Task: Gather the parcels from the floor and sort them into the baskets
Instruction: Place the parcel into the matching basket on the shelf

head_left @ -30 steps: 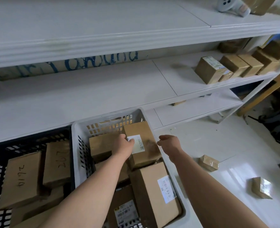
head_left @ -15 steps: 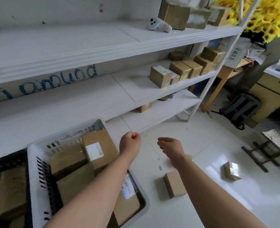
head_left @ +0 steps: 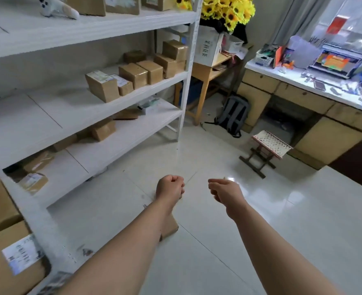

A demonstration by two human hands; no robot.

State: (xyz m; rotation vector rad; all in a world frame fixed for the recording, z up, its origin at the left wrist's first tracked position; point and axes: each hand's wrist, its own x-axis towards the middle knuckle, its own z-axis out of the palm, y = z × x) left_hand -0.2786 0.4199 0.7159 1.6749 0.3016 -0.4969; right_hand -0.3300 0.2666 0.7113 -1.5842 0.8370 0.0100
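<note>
My left hand (head_left: pixel 170 188) is curled into a fist and holds nothing; it hovers over the white floor. My right hand (head_left: pixel 224 190) hangs beside it with loosely curled fingers, also holding nothing. A brown cardboard parcel (head_left: pixel 170 229) lies on the floor, mostly hidden under my left forearm. At the lower left edge stands the white basket (head_left: pixel 37 226), holding brown parcels, one with a white label (head_left: pixel 16 260).
White shelving (head_left: pixel 112 143) runs along the left with several cardboard boxes (head_left: pixel 133 74) on it. A grey backpack (head_left: pixel 233 114), a folding stool (head_left: pixel 265 150), a wooden table (head_left: pixel 205 73) and a cluttered counter (head_left: pixel 303 81) stand at the back right.
My left hand has come away from the labelled parcel in the white basket. Both hands moved right, out over the floor. The view swung right, so the baskets slid to the left edge.
</note>
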